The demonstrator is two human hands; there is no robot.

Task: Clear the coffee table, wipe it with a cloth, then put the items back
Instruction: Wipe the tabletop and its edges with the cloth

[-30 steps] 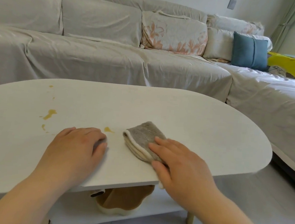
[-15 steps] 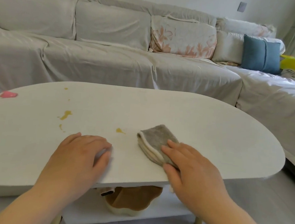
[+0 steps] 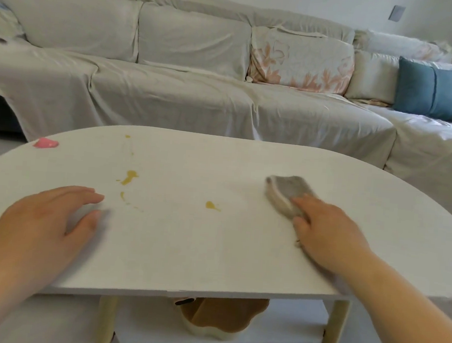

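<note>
Coffee table (image 3: 213, 246) bears one cloth (image 3: 285, 190) under right hand (image 3: 328, 233), left hand (image 3: 44, 227) flat.

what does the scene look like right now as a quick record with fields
surface: white oval coffee table
wiper: folded grey cloth on the right part of the top
right: right hand, straight fingers pressing on the cloth
left: left hand flat on the top, holding nothing
dirt: yellow stains left of the cloth, not yet wiped; pink spot at the far left edge
below: brown scalloped object on the lower shelf
behind: covered sofa, blue cushion
</note>
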